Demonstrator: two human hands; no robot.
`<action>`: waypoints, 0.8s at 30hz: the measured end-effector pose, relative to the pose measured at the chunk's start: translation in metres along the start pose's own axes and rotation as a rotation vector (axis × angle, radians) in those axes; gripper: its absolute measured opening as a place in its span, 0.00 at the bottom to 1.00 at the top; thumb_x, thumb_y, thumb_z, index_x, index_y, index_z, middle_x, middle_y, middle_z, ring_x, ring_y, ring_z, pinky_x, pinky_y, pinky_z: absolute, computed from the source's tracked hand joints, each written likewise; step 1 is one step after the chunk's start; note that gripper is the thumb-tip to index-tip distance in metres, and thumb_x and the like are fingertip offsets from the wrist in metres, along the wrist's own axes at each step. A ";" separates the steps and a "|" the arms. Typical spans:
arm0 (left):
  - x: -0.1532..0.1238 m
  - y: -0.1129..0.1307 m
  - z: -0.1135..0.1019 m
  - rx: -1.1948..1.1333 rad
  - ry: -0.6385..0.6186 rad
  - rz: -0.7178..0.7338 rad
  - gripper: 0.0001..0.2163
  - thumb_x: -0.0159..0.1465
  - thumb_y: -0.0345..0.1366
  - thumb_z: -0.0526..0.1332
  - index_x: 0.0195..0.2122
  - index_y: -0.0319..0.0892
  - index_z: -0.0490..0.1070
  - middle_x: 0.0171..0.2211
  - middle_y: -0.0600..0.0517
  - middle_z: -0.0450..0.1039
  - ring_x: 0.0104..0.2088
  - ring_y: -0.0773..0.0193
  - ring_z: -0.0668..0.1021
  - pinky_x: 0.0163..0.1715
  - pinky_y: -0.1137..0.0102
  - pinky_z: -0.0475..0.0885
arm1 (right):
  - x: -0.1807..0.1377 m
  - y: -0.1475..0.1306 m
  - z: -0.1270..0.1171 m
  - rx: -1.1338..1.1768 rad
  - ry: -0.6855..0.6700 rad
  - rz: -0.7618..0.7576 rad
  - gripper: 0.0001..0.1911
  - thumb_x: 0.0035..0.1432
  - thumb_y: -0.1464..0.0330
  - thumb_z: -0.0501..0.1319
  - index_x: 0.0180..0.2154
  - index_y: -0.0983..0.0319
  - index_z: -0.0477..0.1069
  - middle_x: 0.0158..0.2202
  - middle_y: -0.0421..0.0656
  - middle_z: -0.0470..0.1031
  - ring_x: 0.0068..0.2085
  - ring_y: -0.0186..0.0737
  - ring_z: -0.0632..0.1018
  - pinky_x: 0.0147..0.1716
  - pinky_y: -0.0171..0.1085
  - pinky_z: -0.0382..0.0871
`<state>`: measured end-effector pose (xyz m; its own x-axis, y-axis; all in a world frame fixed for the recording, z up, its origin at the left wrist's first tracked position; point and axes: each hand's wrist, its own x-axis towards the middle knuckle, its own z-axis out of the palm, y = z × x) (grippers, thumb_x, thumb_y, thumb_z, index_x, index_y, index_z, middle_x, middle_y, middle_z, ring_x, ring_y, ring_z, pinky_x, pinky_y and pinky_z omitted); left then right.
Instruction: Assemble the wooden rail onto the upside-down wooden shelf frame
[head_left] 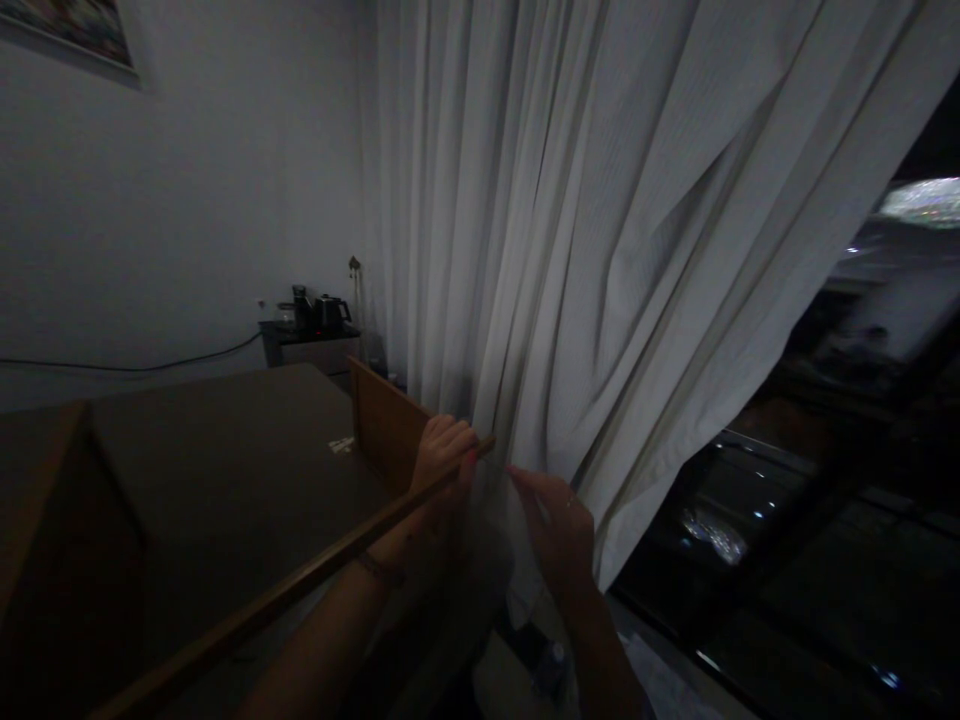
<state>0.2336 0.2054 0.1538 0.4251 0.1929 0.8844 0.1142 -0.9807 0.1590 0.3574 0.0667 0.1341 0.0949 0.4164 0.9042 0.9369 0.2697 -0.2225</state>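
Observation:
A long wooden strip, which looks like the top edge of a wooden frame or panel, runs from the lower left toward the middle. Close to its far end, my left hand is closed over the wood, fingers bent. To the right of that end, my right hand is apart from the wood, thumb and forefinger pinched together. A faint thin line seems to stretch between the two hands, too dim to name. Behind the left hand stands an upright wooden panel.
A grey-brown flat surface lies left, with another wooden panel rising there. White curtains hang close behind my right hand. Dark window glass is at the right. A black kettle stands on a small cabinet.

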 end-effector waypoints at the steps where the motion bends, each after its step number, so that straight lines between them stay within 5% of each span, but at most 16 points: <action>1: -0.001 0.000 0.001 0.000 0.002 -0.009 0.15 0.68 0.38 0.43 0.24 0.44 0.57 0.23 0.51 0.63 0.29 0.59 0.65 0.34 0.63 0.61 | 0.001 0.001 -0.002 -0.088 0.023 -0.052 0.10 0.65 0.71 0.58 0.45 0.56 0.75 0.39 0.42 0.80 0.40 0.39 0.79 0.42 0.38 0.72; 5: -0.003 -0.005 0.006 0.010 0.004 -0.036 0.16 0.68 0.39 0.43 0.23 0.45 0.57 0.24 0.52 0.63 0.29 0.60 0.65 0.34 0.64 0.61 | 0.002 -0.006 -0.004 -0.306 0.084 -0.029 0.09 0.64 0.70 0.60 0.43 0.55 0.77 0.29 0.41 0.78 0.31 0.40 0.77 0.35 0.40 0.69; 13: -0.001 -0.006 0.008 0.019 0.063 0.028 0.17 0.69 0.40 0.40 0.24 0.45 0.56 0.22 0.51 0.62 0.28 0.60 0.65 0.33 0.62 0.60 | 0.001 -0.032 0.002 0.158 0.010 0.300 0.09 0.63 0.69 0.59 0.44 0.58 0.73 0.40 0.39 0.81 0.41 0.36 0.81 0.41 0.33 0.74; 20: 0.001 -0.001 0.002 -0.004 0.017 -0.011 0.18 0.69 0.41 0.40 0.24 0.45 0.58 0.23 0.51 0.62 0.28 0.60 0.65 0.33 0.63 0.60 | 0.006 -0.021 0.009 0.027 0.101 0.130 0.07 0.64 0.69 0.58 0.41 0.59 0.74 0.37 0.42 0.81 0.40 0.39 0.81 0.42 0.38 0.75; 24: 0.001 -0.003 0.004 0.009 0.046 0.016 0.18 0.69 0.41 0.39 0.25 0.44 0.59 0.22 0.51 0.62 0.28 0.59 0.65 0.33 0.61 0.60 | 0.001 -0.014 0.018 -0.010 0.129 0.074 0.11 0.66 0.69 0.55 0.48 0.59 0.71 0.41 0.43 0.81 0.42 0.39 0.81 0.42 0.37 0.76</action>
<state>0.2373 0.2083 0.1520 0.3850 0.1753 0.9061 0.1163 -0.9832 0.1408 0.3378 0.0791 0.1314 0.2055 0.3195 0.9250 0.9291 0.2332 -0.2870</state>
